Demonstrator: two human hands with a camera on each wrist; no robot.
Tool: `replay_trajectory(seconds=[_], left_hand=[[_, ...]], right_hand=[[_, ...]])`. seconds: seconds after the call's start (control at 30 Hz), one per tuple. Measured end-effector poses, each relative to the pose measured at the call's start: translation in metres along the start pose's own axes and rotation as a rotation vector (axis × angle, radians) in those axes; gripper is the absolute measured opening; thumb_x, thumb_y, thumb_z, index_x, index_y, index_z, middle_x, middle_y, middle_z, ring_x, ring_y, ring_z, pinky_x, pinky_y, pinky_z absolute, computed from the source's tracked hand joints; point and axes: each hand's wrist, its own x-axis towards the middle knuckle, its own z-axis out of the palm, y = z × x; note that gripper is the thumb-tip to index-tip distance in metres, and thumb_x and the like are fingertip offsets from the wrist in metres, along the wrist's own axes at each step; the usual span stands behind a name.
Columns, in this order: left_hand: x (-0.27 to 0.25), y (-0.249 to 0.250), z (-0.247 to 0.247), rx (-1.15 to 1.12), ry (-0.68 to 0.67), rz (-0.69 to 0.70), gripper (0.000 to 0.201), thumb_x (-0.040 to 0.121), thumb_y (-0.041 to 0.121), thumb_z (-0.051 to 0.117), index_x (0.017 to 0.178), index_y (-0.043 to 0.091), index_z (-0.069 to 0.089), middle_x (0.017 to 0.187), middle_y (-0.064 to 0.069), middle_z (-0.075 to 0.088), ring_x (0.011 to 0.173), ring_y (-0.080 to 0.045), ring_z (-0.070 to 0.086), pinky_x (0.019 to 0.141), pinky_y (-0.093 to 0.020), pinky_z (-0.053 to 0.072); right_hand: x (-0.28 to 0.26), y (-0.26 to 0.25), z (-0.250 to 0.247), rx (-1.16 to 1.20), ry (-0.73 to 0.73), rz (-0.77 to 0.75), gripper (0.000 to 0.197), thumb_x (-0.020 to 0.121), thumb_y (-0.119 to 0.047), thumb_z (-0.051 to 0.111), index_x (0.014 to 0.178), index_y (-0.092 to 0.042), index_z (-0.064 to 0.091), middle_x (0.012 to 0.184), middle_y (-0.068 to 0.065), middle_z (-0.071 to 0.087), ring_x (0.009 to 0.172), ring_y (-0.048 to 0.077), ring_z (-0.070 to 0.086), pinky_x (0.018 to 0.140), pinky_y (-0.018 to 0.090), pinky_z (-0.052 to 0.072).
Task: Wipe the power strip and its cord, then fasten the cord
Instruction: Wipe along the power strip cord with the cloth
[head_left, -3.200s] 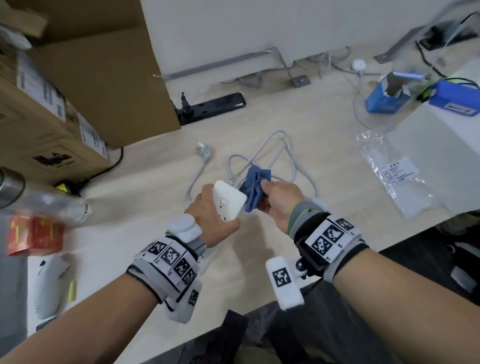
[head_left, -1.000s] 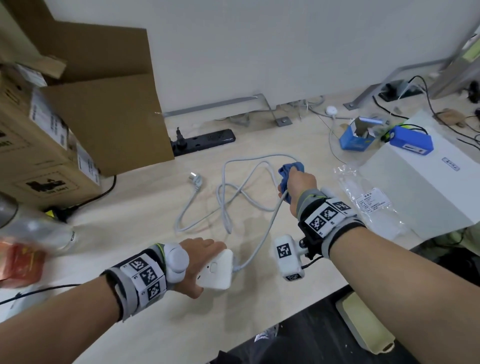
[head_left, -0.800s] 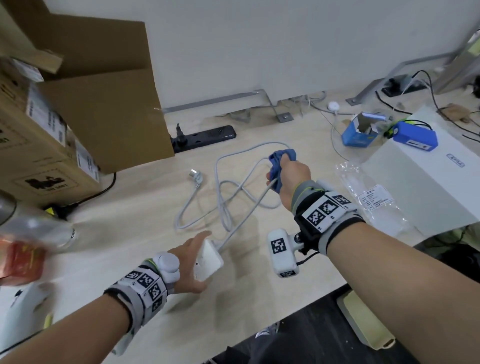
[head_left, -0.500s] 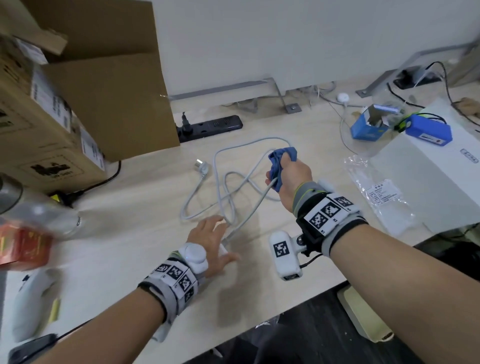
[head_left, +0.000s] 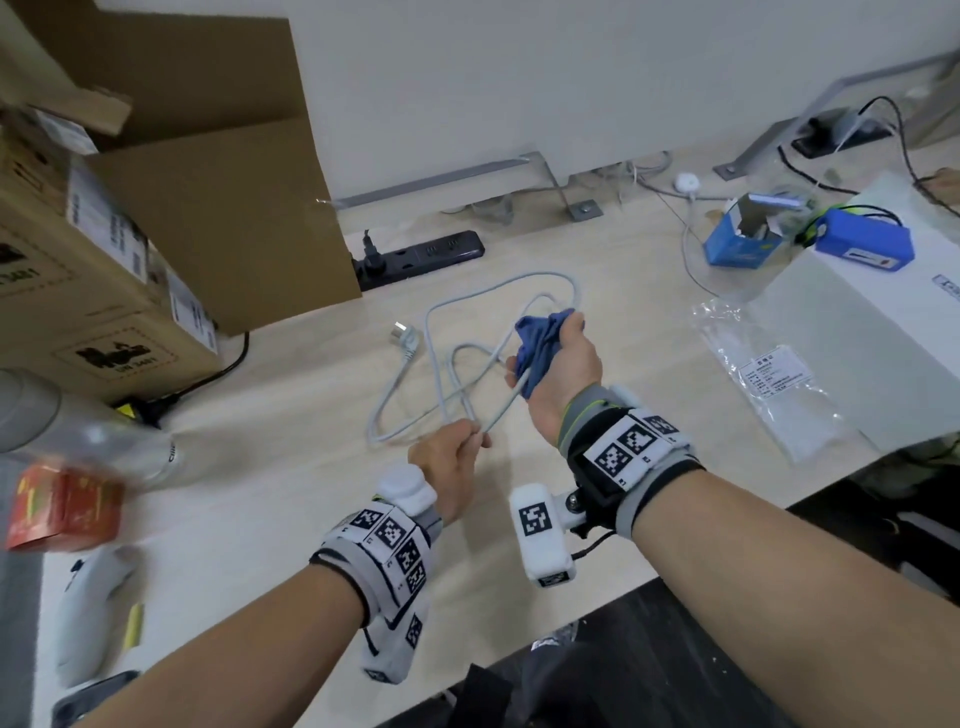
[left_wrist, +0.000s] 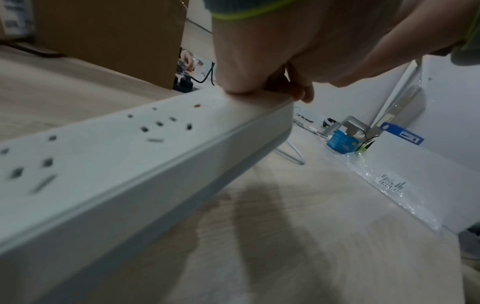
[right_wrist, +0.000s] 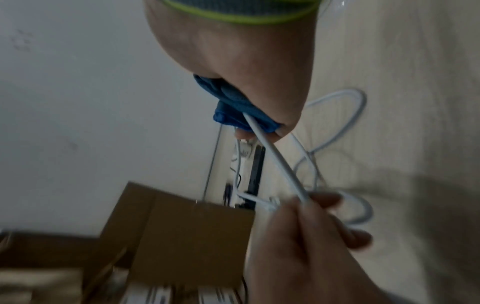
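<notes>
The left hand (head_left: 451, 465) pinches the white cord (head_left: 497, 413) low near the bench (head_left: 291, 395), and the cord runs up and away to the right hand (head_left: 558, 364), which squeezes a blue cloth (head_left: 537, 345) round it.

The left hand (head_left: 451, 470) hides the power strip (left_wrist: 135, 164) in the head view.

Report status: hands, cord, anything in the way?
Left hand pinches the white cord near the power strip. Right hand grips the blue cloth around the cord. Loose cord loops on the desk ahead; nothing blocking.
</notes>
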Motion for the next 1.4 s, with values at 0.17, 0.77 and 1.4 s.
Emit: replay_trajectory(seconds=[0.17, 0.77, 1.4], left_hand=[[0.009, 0.012, -0.001, 0.021, 0.034, -0.056, 0.027, 0.092, 0.015, 0.053, 0.067, 0.026, 0.048, 0.052, 0.014, 0.044, 0.056, -0.013, 0.046, 0.050, -0.024, 0.026], [-0.030, -0.019, -0.017, 0.429, -0.354, 0.426, 0.031, 0.084, 0.031, 0.039, 0.064, 0.022, 0.061, 0.055, 0.006, 0.054, 0.050, -0.021, 0.054, 0.072, -0.033, 0.033], [0.020, -0.001, 0.003, 0.142, -0.157, -0.086, 0.022, 0.085, 0.022, 0.045, 0.065, 0.020, 0.056, 0.068, -0.004, 0.063, 0.066, -0.026, 0.057, 0.060, -0.032, 0.043]], right_hand=[[-0.019, 0.053, -0.004, -0.635, -0.027, -0.100, 0.034, 0.102, -0.038, 0.032, 0.104, -0.014, 0.056, 0.081, 0.008, 0.062, 0.067, 0.021, 0.053, 0.067, 0.033, 0.044], [0.042, -0.019, -0.020, -0.499, 0.309, -0.020, 0.021, 0.095, -0.023, 0.046, 0.087, -0.007, 0.056, 0.056, 0.006, 0.048, 0.044, 0.018, 0.040, 0.052, 0.029, 0.035], [0.002, 0.075, -0.007, -0.728, 0.175, 0.048, 0.047, 0.100, -0.036, 0.040, 0.135, -0.006, 0.045, 0.117, 0.016, 0.060, 0.083, 0.027, 0.059, 0.065, 0.028, 0.044]])
